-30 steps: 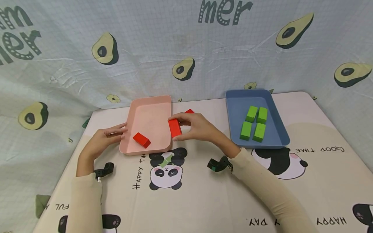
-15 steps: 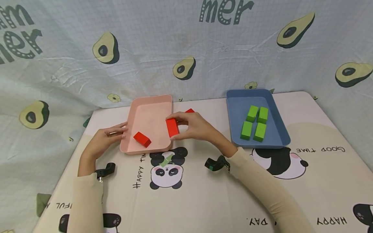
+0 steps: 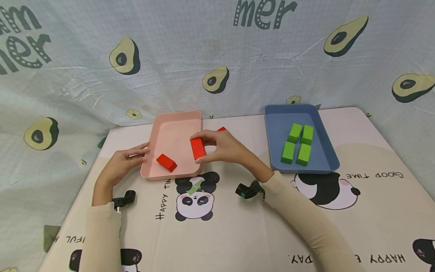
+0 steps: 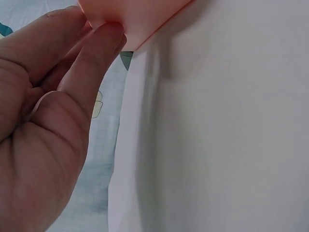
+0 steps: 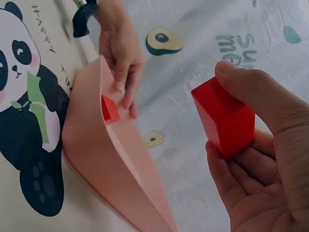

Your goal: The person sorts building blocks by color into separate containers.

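Observation:
My right hand (image 3: 225,147) pinches a red block (image 3: 198,148) between thumb and fingers, above the right rim of the pink tray (image 3: 170,126). In the right wrist view, the held red block (image 5: 224,118) is tilted, with nothing under it. Another red block (image 3: 167,163) lies inside the tray near its front. Beyond my right hand a further red block (image 3: 222,129) shows only in part. My left hand (image 3: 119,166) has its fairly straight fingers against the tray's left side. The left wrist view shows those fingertips (image 4: 108,34) touching the pink wall.
A blue tray (image 3: 326,164) with several green blocks (image 3: 288,152) stands at the right of the table. The table (image 3: 221,241) has a panda-print cover. A hanging cloth (image 3: 170,87) printed with avocados closes off the back and sides.
My right hand has carried the red block a little left, from beside the pink tray's right rim to over its inner edge. My left hand keeps its place on the tray.

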`<action>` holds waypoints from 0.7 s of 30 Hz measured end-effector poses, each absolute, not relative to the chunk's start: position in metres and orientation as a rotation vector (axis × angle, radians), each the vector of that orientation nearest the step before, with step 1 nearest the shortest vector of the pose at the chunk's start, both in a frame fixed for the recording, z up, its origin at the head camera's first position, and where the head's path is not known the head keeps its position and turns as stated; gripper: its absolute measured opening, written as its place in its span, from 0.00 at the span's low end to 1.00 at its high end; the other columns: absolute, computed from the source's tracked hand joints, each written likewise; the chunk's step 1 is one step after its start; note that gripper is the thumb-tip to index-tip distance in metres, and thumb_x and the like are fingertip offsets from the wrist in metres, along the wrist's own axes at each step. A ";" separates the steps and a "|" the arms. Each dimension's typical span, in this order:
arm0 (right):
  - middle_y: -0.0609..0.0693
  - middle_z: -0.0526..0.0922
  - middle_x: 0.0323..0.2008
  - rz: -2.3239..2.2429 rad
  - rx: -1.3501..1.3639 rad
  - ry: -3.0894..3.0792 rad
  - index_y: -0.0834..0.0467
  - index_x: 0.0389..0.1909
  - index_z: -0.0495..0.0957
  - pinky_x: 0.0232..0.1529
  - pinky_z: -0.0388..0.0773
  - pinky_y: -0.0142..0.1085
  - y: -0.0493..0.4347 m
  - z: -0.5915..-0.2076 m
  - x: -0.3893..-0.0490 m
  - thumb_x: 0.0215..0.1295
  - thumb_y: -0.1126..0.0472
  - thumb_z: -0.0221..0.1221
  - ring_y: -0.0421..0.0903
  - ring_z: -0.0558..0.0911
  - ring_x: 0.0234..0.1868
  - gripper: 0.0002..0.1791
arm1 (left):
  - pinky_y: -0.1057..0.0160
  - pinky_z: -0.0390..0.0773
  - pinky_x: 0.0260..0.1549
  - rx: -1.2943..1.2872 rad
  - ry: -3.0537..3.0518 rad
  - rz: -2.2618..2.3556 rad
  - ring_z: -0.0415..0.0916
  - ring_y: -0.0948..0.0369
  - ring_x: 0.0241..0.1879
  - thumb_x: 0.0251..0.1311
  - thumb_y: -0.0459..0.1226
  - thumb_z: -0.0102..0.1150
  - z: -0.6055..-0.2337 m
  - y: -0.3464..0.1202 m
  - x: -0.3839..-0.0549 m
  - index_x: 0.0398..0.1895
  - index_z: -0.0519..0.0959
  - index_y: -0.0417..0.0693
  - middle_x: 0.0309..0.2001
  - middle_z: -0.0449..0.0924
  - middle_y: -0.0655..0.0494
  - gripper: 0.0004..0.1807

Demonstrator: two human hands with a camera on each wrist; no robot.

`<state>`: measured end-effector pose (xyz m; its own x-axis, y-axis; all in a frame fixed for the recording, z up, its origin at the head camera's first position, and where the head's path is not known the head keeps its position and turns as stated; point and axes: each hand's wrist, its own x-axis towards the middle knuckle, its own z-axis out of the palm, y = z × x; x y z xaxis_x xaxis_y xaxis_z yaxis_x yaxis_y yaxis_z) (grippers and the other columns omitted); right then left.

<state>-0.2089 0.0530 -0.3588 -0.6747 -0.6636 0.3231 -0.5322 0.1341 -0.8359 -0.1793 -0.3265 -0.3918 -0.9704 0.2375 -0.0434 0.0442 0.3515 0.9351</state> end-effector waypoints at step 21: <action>0.47 0.84 0.54 -1.581 -1.188 2.263 0.58 0.60 0.79 0.61 0.77 0.29 0.048 -0.358 -0.207 0.50 0.59 0.79 0.39 0.82 0.54 0.34 | 0.75 0.77 0.54 0.120 2.399 1.622 0.64 0.69 0.70 0.70 0.35 0.62 -0.389 -0.325 -0.179 0.70 0.69 0.33 0.79 0.56 0.53 0.29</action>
